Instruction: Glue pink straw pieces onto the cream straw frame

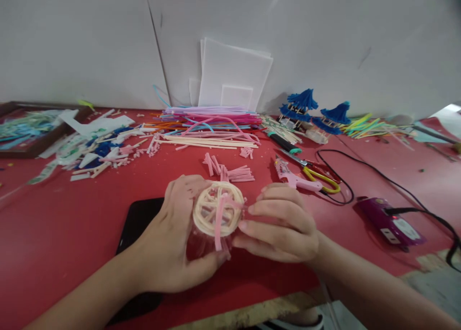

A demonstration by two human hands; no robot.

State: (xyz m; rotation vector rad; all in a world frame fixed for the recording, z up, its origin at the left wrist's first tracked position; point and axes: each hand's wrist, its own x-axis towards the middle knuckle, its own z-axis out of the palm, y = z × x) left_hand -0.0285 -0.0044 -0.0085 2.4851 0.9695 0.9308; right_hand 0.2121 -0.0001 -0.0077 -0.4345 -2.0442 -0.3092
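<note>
My left hand is curled around a round, wheel-shaped craft piece made of coiled cream strips with spokes. Something see-through shows beneath it, partly hidden by my fingers. Across the wheel's face lies a pink strip, and another bit of pink runs from it toward the right. The fingers of my right hand are closed at the wheel's right edge, around the end of that pink piece. Just beyond the wheel, short cut pink sticks lie on the red table.
A black phone lies under my left forearm. To the right are a pink glue gun, yellow-handled scissors, and a purple power strip with black cords. Behind are bundled coloured strips, blue-roofed models and scraps.
</note>
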